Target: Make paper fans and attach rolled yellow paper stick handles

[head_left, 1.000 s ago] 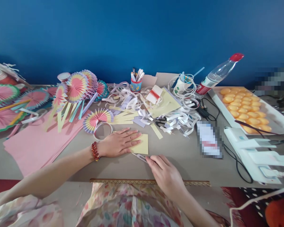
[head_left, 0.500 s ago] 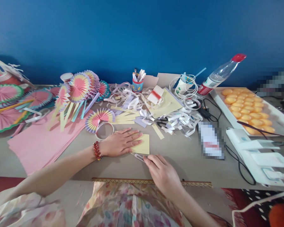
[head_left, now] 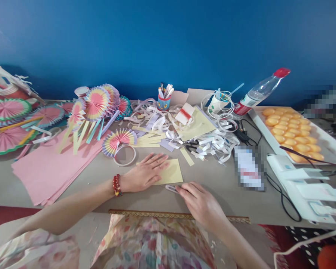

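My left hand lies flat with its fingers stretched over a piece of yellow paper on the table. Part of the paper is hidden beneath the palm and fingers. Just below the paper's near edge, my right hand grips a small pale utility knife, which points left. Beyond my left hand stands a roll of tape, against a pleated paper fan in pink, yellow and purple. Yellow paper strips lie behind the paper.
Pink sheets and several finished fans cover the left. Curled paper scraps lie behind, with a pen cup. On the right are a bottle, a phone, a power strip and a tray of yellow rounded items.
The yellow paper now shows farther to the right from under my left hand. My right hand and the knife have shifted slightly right, away from my left fingers.
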A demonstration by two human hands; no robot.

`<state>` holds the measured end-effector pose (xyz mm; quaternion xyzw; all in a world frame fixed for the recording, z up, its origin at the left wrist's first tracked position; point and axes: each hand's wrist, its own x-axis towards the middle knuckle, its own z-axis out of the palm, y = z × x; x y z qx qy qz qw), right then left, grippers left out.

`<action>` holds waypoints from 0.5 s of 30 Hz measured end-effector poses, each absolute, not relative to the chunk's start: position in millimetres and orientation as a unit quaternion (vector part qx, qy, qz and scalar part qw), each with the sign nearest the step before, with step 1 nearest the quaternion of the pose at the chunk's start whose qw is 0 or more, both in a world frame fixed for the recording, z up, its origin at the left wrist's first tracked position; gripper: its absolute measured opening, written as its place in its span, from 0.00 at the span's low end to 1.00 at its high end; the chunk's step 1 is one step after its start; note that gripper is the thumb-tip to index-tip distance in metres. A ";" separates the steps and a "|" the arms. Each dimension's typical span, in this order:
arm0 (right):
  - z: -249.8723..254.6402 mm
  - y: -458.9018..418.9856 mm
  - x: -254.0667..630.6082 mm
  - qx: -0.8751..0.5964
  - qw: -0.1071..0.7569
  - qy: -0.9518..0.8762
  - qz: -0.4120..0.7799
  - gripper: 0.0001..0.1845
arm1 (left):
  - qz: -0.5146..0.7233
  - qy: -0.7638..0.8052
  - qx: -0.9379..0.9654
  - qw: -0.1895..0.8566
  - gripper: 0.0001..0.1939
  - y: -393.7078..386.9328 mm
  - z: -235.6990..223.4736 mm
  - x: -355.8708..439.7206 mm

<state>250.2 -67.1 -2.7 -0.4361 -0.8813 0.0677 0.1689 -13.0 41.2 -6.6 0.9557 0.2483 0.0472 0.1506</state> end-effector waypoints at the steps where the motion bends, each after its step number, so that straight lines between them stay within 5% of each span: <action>1: -3.3 -67.2 250.3 -0.439 0.171 -0.880 0.067 0.18 | 0.055 0.244 0.953 0.172 0.28 45.7 -3.1 -16.6; 15: -6.1 -68.3 249.0 -0.446 0.162 -0.877 0.073 0.19 | 0.006 0.117 0.989 0.091 0.35 60.9 -10.1 -45.8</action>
